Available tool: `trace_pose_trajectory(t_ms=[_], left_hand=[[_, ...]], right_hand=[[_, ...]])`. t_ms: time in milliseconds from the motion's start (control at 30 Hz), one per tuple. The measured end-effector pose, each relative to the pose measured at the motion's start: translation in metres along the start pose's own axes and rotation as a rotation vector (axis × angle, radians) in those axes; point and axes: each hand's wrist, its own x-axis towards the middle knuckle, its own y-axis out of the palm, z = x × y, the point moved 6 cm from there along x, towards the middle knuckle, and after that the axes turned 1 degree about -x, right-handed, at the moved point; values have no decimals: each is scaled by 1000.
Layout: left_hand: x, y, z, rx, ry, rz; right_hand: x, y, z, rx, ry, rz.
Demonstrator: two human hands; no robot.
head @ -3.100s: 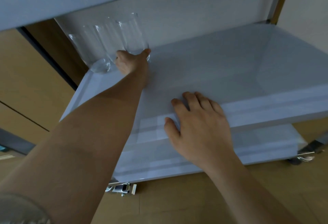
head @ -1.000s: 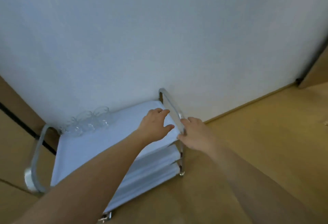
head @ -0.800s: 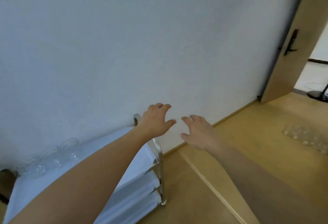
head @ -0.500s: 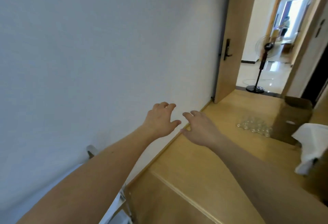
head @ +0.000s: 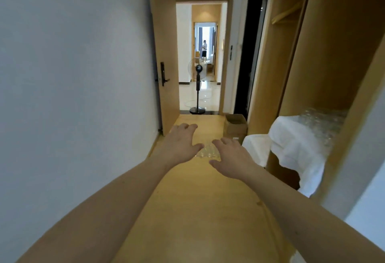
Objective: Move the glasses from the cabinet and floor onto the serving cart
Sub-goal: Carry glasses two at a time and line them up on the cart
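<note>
left hand, right hand: both spread wide, empty | floor glasses: likely fragile, slippery; grip each round the wall

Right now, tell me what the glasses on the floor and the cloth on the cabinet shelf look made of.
Glasses on the floor: clear glass, seemingly; see-through with bright glints, though clear plastic can't be excluded. Cloth: soft white fabric, matte, draping in folds over the shelf edge.
</note>
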Motion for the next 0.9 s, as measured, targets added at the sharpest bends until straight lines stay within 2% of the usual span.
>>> trace_pose_trajectory(t_ms=[367,700,900], left_hand=[[175,83,-78,0,247,86],[352,151,-146,86,353,105],[434,207,-185,74,402,184]], right_hand=[[85,1,-156,16,250,-60],[201,-7,-296,112,318,-70],[235,14,-381,82,452,-29]])
